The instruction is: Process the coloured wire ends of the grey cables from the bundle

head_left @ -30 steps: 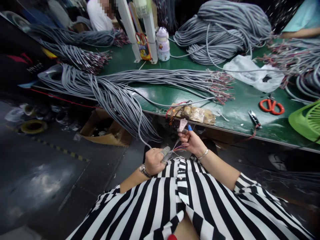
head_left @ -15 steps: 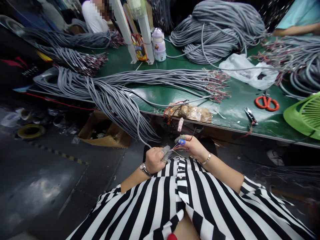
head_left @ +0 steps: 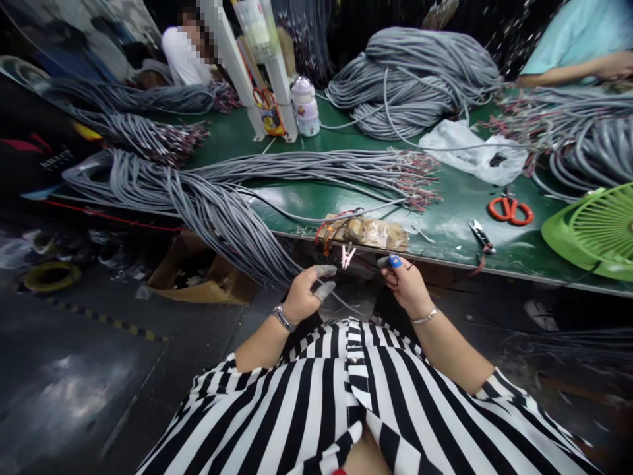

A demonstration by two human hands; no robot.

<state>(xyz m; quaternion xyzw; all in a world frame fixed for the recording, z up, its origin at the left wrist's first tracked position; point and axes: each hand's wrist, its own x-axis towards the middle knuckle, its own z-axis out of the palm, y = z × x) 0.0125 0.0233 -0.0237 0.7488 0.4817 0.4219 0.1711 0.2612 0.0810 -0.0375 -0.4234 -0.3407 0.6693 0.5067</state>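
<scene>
My left hand (head_left: 302, 295) is in front of the bench, thumb and forefinger spread apart, grey covers on their tips. A single grey cable (head_left: 341, 302) sags just right of it, over my lap; I see no firm grip on it. To the right, my right hand (head_left: 409, 290) is raised with its fingers closed, blue wrap on one finger and a dark cover on another tip. A thin dark piece shows at its fingers, too small to name. Between the hands, a pink clothespin (head_left: 347, 257) hangs at the bench edge by a wrapped brownish block (head_left: 370, 232).
Grey cable bundles (head_left: 237, 224) with stripped ends lie across the green bench (head_left: 455, 227). Orange-handled scissors (head_left: 511, 210), cutters (head_left: 481, 236), a green fan (head_left: 593, 231), a plastic bag (head_left: 475, 152) and a bottle (head_left: 305, 109) are there. A cardboard box (head_left: 198, 277) sits below. Two people are behind.
My hands have moved apart: the right went right and up, leaving the coloured wires it held. My left thumb and forefinger have opened, and the cable end has dropped toward my lap. The view shifted slightly.
</scene>
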